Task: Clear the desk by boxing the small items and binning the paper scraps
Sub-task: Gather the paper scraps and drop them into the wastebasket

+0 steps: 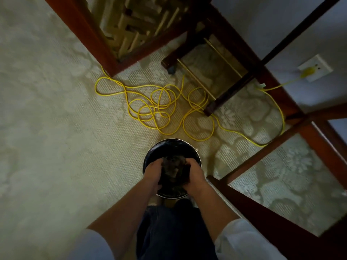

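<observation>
A round black bin (pixel 171 145) stands on the carpet right in front of my feet. Both of my hands reach down into its mouth. My left hand (pixel 153 172) and my right hand (pixel 193 174) press in from either side on a dim, crumpled bundle (pixel 173 168) that looks like paper scraps. The fingers of both hands curl around the bundle. The inside of the bin is dark, so what lies under the bundle is hidden.
A tangled yellow cable (pixel 159 107) lies on the pale patterned carpet beyond the bin and runs to a wall socket (pixel 313 68). Dark wooden furniture legs (pixel 212 107) and rails (pixel 253 201) stand at the right and behind.
</observation>
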A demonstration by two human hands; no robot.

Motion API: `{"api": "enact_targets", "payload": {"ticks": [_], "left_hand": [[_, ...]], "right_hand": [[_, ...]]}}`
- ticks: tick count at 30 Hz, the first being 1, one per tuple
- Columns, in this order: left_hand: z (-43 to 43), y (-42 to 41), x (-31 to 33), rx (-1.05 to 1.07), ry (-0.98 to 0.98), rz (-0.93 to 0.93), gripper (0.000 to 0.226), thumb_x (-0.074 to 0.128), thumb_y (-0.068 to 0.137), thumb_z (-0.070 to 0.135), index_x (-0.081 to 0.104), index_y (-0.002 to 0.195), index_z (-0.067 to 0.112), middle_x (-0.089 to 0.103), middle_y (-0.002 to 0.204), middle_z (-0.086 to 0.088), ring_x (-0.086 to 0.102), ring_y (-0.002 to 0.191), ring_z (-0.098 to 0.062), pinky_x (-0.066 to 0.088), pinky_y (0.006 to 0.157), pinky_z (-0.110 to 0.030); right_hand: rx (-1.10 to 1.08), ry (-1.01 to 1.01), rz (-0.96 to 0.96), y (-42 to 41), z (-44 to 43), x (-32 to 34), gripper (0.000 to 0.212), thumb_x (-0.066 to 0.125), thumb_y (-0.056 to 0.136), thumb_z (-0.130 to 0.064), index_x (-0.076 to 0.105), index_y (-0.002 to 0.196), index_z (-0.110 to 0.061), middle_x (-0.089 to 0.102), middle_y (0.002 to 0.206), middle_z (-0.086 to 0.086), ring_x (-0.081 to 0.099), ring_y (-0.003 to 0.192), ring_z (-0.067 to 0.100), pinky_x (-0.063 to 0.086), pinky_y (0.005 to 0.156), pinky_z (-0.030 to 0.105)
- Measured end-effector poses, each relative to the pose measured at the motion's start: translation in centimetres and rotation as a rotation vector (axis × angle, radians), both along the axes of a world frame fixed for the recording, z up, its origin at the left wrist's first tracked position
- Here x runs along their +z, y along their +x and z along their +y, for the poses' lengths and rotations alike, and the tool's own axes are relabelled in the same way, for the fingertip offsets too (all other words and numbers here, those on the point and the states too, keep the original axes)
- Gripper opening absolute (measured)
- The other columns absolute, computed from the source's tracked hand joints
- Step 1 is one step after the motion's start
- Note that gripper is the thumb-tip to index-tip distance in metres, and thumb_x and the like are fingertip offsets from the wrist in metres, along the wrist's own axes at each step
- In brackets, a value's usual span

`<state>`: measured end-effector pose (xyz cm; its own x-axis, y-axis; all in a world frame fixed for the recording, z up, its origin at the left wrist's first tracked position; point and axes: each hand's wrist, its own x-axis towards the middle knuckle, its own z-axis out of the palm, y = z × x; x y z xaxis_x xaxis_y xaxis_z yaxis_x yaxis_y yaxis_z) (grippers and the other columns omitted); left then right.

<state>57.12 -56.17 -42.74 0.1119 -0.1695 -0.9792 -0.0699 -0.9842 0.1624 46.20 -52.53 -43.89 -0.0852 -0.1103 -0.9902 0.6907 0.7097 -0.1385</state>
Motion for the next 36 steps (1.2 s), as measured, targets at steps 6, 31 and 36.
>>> {"api": "enact_targets", "payload": {"ticks": [6,31,36], "left_hand": [[-0.9,-0.4,8.6,-0.075,-0.023,-0.012,0.015,0.050,0.096,0.027,0.060,0.095,0.015,0.049,0.120,-0.010,0.045,0.112,-0.028,0.038,0.092,-0.042],[4.1,-11.1,47.6,-0.662,-0.584,0.456,0.019,0.049,0.096,0.013,0.052,0.078,0.017,0.053,0.072,0.000,0.047,0.061,-0.012,0.034,0.054,-0.024],[8.6,-16.2,51.2,-0.837,-0.613,0.567,0.024,0.049,0.095,0.011,0.046,0.072,0.019,0.049,0.070,-0.001,0.044,0.058,-0.013,0.032,0.053,-0.024]], "right_hand": [[-0.005,-0.026,0.054,-0.5,-0.2,9.2,0.011,0.052,0.096,-0.024,0.058,0.102,-0.016,0.056,0.095,0.000,0.053,0.103,0.023,0.046,0.088,0.042],[-0.301,-0.382,0.831,-6.5,9.9,48.0,0.015,0.062,0.083,-0.023,0.070,0.093,-0.015,0.064,0.081,-0.002,0.059,0.078,0.017,0.052,0.076,0.038],[-0.469,-0.367,0.920,-9.9,15.8,52.0,0.009,0.058,0.085,-0.017,0.067,0.081,-0.016,0.058,0.064,-0.003,0.052,0.062,0.013,0.048,0.061,0.029]]}}
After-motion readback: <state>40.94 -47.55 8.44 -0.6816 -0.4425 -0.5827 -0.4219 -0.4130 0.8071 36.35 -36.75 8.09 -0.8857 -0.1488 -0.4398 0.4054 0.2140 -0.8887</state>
